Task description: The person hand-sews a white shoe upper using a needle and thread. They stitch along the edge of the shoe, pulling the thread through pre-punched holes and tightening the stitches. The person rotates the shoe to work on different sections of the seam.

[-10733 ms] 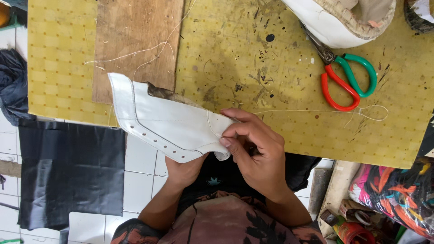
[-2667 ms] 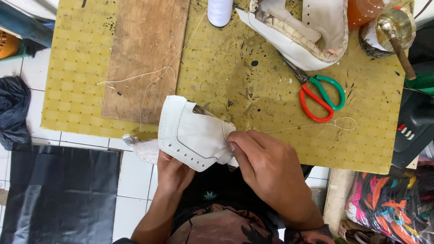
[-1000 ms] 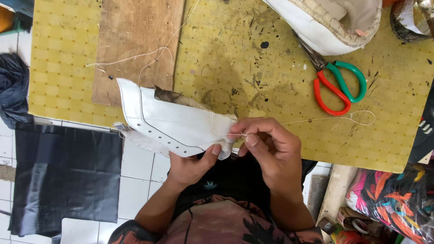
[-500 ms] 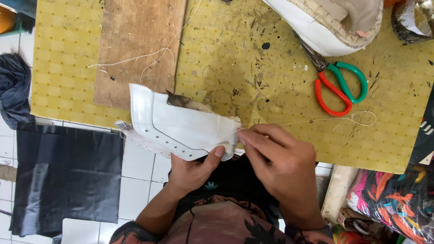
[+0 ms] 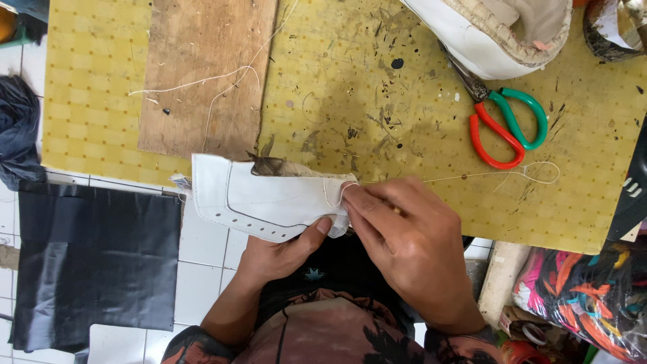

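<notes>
Your left hand (image 5: pixel 280 253) was below the near edge of the table (image 5: pixel 404 101), palm up, its thumb pressed against the underside of the white shoe upper (image 5: pixel 269 199); the fingers were hidden behind the piece, so it gripped the upper from beneath. Your right hand (image 5: pixel 411 243) was closed at the right end of the upper, fingertips pinched together on the thread (image 5: pixel 472 176) where it looped over the upper's edge. Whether a needle sat between those fingers could not be told.

The white shoe upper lay across the near edge of the table, partly overhanging it, long axis left to right, with a row of small holes along its near side and a dark lining showing at its far rim.

The thread ran from your right fingertips to the right across the yellow table surface and ended in a loose loop near the scissors (image 5: pixel 505 125).

The scissors, one handle red and one green, lay farther back toward the right side. A wooden board (image 5: pixel 202 74) lay on the left half, reaching the far edge, with loose pale thread across it. At the far right edge stood a white shoe (image 5: pixel 485 37), partly out of frame.
</notes>
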